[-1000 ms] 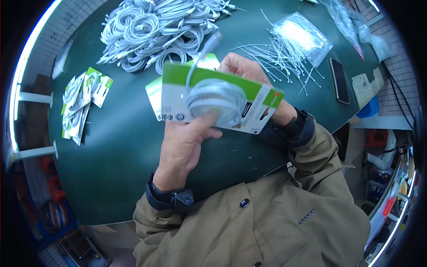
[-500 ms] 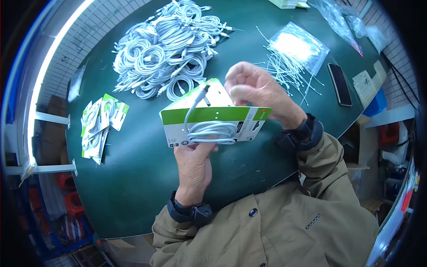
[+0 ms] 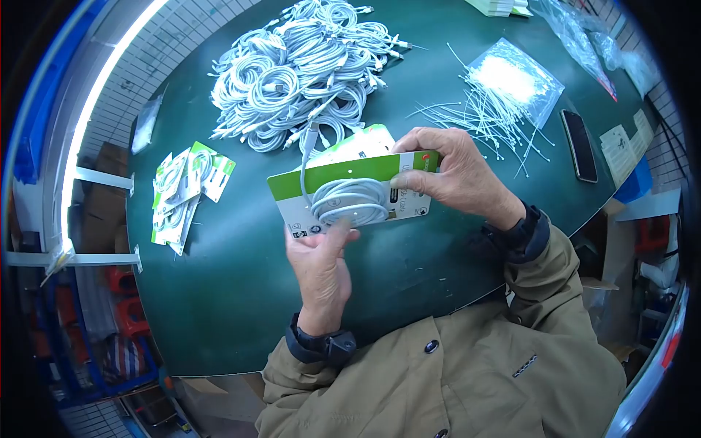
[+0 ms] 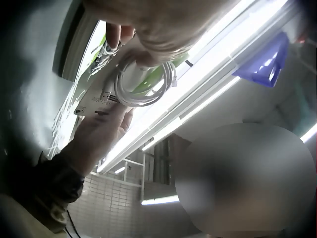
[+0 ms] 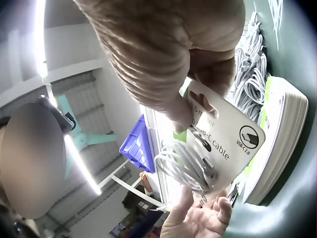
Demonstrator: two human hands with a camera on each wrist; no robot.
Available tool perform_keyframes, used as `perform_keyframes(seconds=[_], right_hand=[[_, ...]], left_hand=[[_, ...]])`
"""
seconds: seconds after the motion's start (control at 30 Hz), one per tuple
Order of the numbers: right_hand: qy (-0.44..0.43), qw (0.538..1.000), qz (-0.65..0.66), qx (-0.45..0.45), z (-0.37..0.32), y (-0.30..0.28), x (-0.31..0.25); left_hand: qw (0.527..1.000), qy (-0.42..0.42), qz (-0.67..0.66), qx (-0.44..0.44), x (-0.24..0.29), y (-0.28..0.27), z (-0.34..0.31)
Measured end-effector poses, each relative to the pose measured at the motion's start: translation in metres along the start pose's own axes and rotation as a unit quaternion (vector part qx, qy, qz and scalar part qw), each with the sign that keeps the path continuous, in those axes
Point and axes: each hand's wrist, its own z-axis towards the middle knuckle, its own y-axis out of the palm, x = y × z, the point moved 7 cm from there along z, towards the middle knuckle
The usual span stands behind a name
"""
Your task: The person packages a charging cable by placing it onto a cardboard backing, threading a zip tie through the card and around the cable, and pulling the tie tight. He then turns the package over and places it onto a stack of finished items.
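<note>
A green-and-white cable card (image 3: 366,168) is held up in front of the chest. On its face lies a coiled white USB cable (image 3: 349,193), one plug end of which stands up past the card's top left. My left hand (image 3: 319,274) holds the lower left edge, thumb in front by the coil and fingers behind. The right hand (image 3: 460,175) pinches the right end near the hang hole (image 5: 204,101), with the thumb on the printed face. Just behind the held card is a stack of similar cards (image 5: 285,134), partly hidden in the head view.
A big pile of coiled white cables (image 3: 292,80) covers the back of the green table (image 3: 226,306). Carded cables (image 3: 179,193) lie at the left. Toward the right are loose white cable ties (image 3: 489,109), a clear bag (image 3: 540,91) and a phone (image 3: 579,146).
The right hand left the card's back, lifted off it with curled fingers, then came down to pinch its right end. The left hand kept hold, and the card now faces up more.
</note>
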Motion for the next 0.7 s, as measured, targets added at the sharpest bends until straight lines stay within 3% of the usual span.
perform_keyframes(seconds=[0.07, 0.13, 0.17, 0.27, 0.3, 0.5, 0.7], right_hand=[[0.01, 1.0, -0.018, -0.012, 0.0, -0.003, -0.001], [0.03, 0.998, -0.042, -0.036, 0.001, -0.005, -0.002], [0.033, 0.998, -0.043, -0.041, 0.002, -0.005, -0.002], [0.031, 0.997, -0.044, -0.058, 0.001, 0.0, -0.002], [0.022, 0.997, -0.042, -0.06, 0.0, 0.003, 0.0], [-0.015, 0.993, -0.069, -0.093, 0.0, 0.012, -0.007], [-0.039, 0.993, -0.074, -0.088, 0.0, 0.018, -0.005]], left_hand=[[0.986, 0.139, 0.095, 0.008, 0.027, 0.002, -0.005], [0.93, 0.267, 0.254, 0.014, 0.051, -0.004, -0.009], [0.881, 0.324, 0.346, 0.013, 0.062, -0.007, -0.012], [0.695, 0.358, 0.623, -0.033, 0.088, 0.022, -0.013], [0.675, 0.365, 0.64, -0.043, 0.09, 0.031, -0.012], [0.646, 0.342, 0.661, -0.166, 0.07, 0.046, -0.001], [0.696, 0.319, 0.624, -0.158, 0.056, 0.036, 0.008]])
